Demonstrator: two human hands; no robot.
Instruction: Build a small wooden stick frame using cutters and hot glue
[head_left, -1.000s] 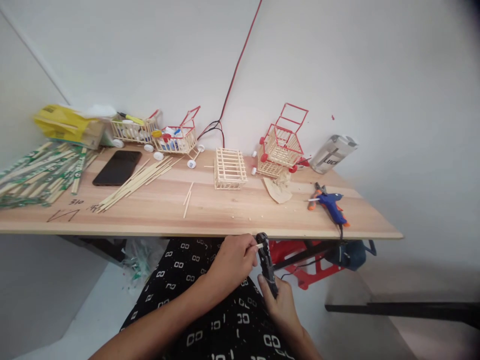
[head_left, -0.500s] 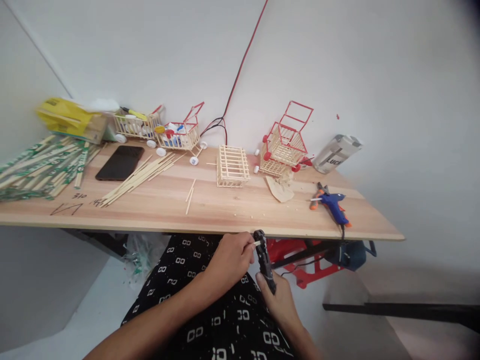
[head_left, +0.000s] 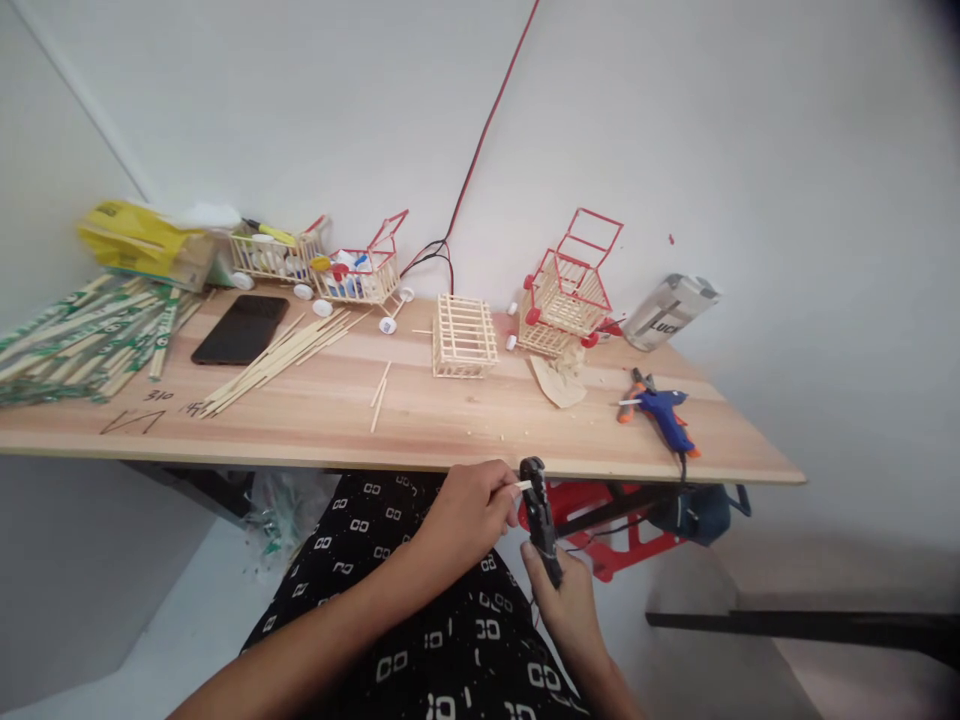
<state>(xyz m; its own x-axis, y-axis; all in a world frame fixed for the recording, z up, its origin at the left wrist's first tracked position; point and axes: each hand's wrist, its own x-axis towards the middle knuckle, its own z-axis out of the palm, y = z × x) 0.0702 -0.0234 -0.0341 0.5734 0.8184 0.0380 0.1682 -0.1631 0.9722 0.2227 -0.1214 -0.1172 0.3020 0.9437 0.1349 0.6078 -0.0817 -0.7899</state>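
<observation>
In front of the table's near edge, my left hand (head_left: 469, 512) pinches a short, pale wooden stick (head_left: 523, 486). The stick's tip meets the head of a black pliers-like hand tool (head_left: 538, 515). Wrapped round the lower end of that tool is my right hand (head_left: 566, 590), its thumb lying along the handle. The tool points upward, and its jaws are too small to make out. Beyond the hands, a small basket-like frame of wooden sticks (head_left: 465, 335) sits on the table, with a few loose sticks (head_left: 380, 400) to its left.
Miniature carts (head_left: 360, 275) of sticks stand along the wall; one red-trimmed cart (head_left: 570, 290) is at right. A blue glue gun (head_left: 666, 415) rests beside orange-handled pliers (head_left: 628, 400). A phone (head_left: 240, 328), thin sticks (head_left: 281, 365) and green-wrapped chopsticks (head_left: 97, 340) occupy the left.
Both hands have shifted slightly right, carrying the black tool and the stick. More of the stick's pale end shows against the tool's head. The things on the table have not moved.
</observation>
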